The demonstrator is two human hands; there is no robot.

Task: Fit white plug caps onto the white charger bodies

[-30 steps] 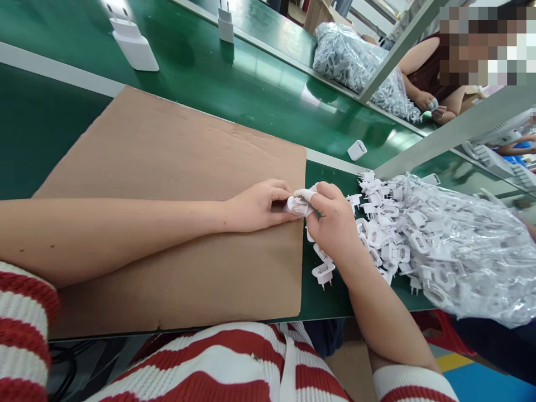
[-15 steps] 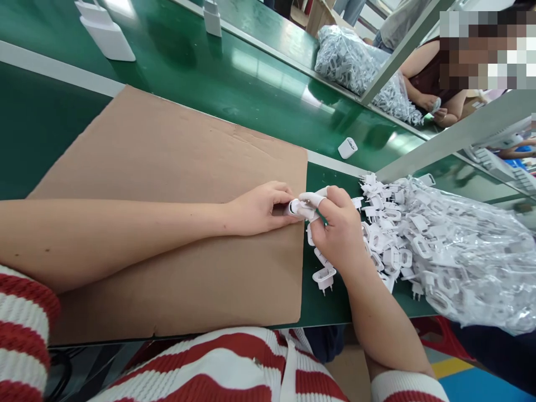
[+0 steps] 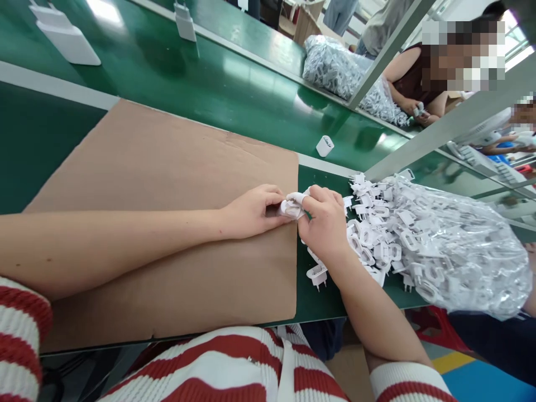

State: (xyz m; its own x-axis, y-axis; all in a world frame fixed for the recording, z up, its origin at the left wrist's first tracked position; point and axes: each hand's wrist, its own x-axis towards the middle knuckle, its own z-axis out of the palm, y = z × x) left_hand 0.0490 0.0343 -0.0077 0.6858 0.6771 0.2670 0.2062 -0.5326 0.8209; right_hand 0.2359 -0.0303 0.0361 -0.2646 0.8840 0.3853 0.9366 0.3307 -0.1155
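Note:
Over the right edge of the cardboard sheet (image 3: 188,173), my two hands meet at a small white charger housing (image 3: 286,210). My left hand (image 3: 255,212) is closed, gripping it from the left between thumb and fingers. From the right, my right hand (image 3: 325,226), with white covers on its fingertips, pinches a white plug part against the housing's open end. The fingers mostly hide that part. Close by my right hand lies a heap of loose white plug parts with two pins (image 3: 377,223), a few of them beneath the wrist.
A clear plastic bag (image 3: 464,251) of such parts lies open at the right. On the green belt (image 3: 234,84) beyond the cardboard stand a white housing (image 3: 325,146) and two chargers (image 3: 67,39). A grey metal post (image 3: 419,134) rises behind the heap. Across the belt, a person handles parts.
The right hand has moved slightly left, and its fingers have closed in on the housing's end. The whole view has shifted a little.

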